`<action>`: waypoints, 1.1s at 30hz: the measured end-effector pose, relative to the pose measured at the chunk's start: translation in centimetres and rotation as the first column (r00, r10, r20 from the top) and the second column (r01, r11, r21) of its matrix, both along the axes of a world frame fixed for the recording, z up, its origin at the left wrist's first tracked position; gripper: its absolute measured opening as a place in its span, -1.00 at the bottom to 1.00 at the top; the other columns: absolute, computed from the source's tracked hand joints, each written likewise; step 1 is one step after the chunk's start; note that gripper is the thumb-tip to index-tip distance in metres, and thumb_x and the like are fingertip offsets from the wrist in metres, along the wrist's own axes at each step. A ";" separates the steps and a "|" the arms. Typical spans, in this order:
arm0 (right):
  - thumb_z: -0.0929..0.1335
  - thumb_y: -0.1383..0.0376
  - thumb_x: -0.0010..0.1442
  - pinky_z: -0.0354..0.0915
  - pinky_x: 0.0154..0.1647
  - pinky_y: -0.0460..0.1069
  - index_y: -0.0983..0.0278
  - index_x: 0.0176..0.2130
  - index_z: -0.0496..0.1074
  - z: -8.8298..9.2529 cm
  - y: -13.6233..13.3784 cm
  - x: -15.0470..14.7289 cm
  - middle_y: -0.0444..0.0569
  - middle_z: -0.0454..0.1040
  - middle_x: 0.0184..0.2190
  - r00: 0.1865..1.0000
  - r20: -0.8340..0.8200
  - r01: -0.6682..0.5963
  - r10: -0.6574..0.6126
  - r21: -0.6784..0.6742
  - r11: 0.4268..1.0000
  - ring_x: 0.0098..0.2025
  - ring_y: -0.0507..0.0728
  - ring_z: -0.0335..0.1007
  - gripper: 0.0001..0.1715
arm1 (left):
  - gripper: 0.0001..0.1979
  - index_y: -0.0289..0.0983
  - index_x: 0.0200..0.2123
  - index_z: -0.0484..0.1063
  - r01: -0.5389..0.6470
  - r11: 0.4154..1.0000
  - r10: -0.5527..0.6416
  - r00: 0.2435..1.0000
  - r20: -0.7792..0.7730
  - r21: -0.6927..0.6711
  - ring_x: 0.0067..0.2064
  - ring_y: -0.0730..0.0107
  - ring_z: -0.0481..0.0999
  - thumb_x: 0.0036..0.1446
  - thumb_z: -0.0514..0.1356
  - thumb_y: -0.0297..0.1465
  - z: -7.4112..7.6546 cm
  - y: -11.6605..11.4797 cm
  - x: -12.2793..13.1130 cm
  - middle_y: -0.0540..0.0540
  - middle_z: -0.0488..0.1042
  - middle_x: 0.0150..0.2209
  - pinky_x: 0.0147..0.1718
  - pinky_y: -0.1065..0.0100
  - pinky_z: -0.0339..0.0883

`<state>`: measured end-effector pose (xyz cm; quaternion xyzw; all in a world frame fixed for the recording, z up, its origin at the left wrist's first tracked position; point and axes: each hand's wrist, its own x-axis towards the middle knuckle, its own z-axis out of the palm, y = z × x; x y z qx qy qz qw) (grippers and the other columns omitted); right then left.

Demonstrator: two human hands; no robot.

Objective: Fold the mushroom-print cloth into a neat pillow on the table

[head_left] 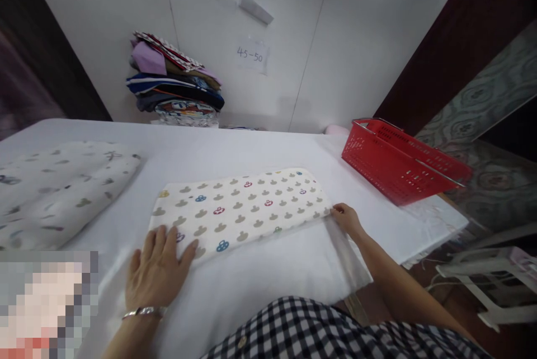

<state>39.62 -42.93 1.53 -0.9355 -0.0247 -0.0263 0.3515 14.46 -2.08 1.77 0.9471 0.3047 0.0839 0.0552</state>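
A folded white cloth (251,202) printed with grey, blue and red mushrooms lies flat across the middle of the table. My left hand (157,267) rests palm down on its near left corner, fingers spread, a silver bangle at the wrist. At the near right corner, my right hand (346,219) is closed, its thumb and fingers pinching the cloth's edge. Below that hand, a strip of clear plastic or thin fabric (350,253) hangs over the table edge; I cannot tell which.
Another white printed cloth (71,191) lies to the left. A red basket (403,166) stands at the table's right edge. Folded fabrics (180,79) are stacked against the wall, near a paper (251,56) reading "45-50". A white stool (495,280) is at lower right. The lower left corner is pixelated.
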 end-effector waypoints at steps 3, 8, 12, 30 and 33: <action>0.30 0.11 -0.10 0.17 -0.44 -0.04 0.25 -0.44 0.40 -0.1 0.0 0.0 -0.13 0.40 -0.55 1.000 0.007 0.004 -0.004 0.025 1.000 -0.47 0.08 0.29 -0.73 | -0.29 -0.40 0.18 0.13 0.000 1.000 0.000 1.000 -0.011 -0.001 0.27 0.06 -0.03 0.13 -0.24 -0.04 0.0 0.0 0.0 -0.27 0.08 0.25 0.14 0.01 -0.03; 0.31 0.13 -0.12 0.16 -0.53 -0.07 0.25 -0.46 0.36 -0.4 0.2 -0.1 -0.17 0.36 -0.60 0.999 -0.004 0.037 -0.037 0.093 0.995 -0.54 0.05 0.25 -0.75 | -0.29 -0.40 0.18 0.13 -0.002 1.000 0.002 0.999 -0.037 0.002 0.28 0.07 -0.04 0.13 -0.24 -0.04 0.1 0.2 0.0 -0.27 0.07 0.25 0.14 0.00 -0.03; 0.31 0.12 -0.14 0.16 -0.56 -0.07 0.26 -0.44 0.37 -0.4 0.4 -0.2 -0.16 0.37 -0.59 0.999 -0.014 0.048 -0.047 0.131 0.990 -0.55 0.05 0.26 -0.73 | -0.29 -0.39 0.18 0.14 -0.002 1.000 0.002 0.999 -0.047 0.002 0.28 0.07 -0.04 0.13 -0.26 -0.04 0.3 0.1 0.1 -0.27 0.08 0.25 0.14 0.01 -0.02; 0.24 0.09 -0.06 0.22 -0.41 -0.02 0.26 -0.45 0.38 -1.2 -0.5 0.6 -0.07 0.44 -0.54 0.999 0.022 0.025 -0.026 0.042 0.999 -0.44 0.12 0.34 -0.69 | -0.27 -0.42 0.17 0.15 -0.014 1.000 0.014 0.999 -0.031 0.018 0.27 0.07 -0.02 0.10 -0.26 -0.06 0.2 -0.1 0.1 -0.25 0.10 0.24 0.14 0.02 -0.04; 0.21 0.11 -0.02 0.23 -0.43 -0.02 0.29 -0.40 0.42 -1.1 -0.4 0.9 -0.05 0.45 -0.56 1.000 0.001 0.018 -0.018 -0.008 1.000 -0.47 0.13 0.35 -0.65 | -0.27 -0.43 0.16 0.17 -0.003 0.999 0.004 1.000 -0.016 0.035 0.26 0.06 -0.01 0.10 -0.27 -0.06 0.1 -0.1 0.1 -0.26 0.11 0.24 0.13 0.01 -0.03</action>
